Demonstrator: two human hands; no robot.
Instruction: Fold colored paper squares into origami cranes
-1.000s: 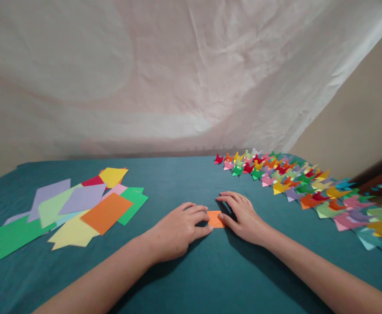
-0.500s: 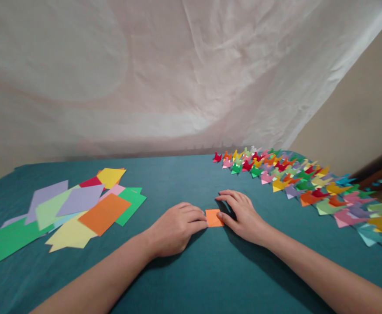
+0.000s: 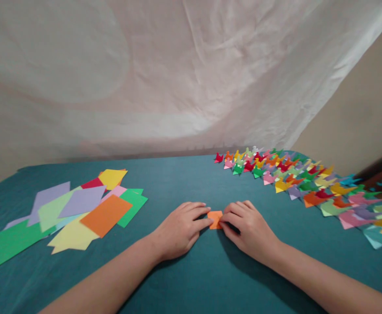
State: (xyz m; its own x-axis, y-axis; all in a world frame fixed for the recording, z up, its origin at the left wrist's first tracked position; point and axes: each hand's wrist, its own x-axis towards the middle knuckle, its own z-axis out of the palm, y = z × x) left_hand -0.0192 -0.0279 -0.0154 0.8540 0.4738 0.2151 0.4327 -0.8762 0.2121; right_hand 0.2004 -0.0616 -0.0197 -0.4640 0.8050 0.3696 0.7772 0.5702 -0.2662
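Observation:
A small square of folded orange paper (image 3: 215, 220) lies on the teal cloth between my two hands. My left hand (image 3: 182, 226) has its thumb and fingertips at the paper's left edge, closed on it. From the other side, my right hand (image 3: 251, 231) pinches the right edge between thumb and bent fingers. The fingertips hide both side edges of the square, so its exact folds there cannot be made out.
Loose coloured paper sheets overlap on the left, an orange sheet (image 3: 106, 216) on top. Rows of small folded paper birds (image 3: 282, 185) stand along the right. A pale hanging sheet (image 3: 164, 78) backs the teal-covered table (image 3: 177, 174).
The fingers of my right hand have come down and closed on the paper's right edge. My left fingertips have moved slightly over its left edge.

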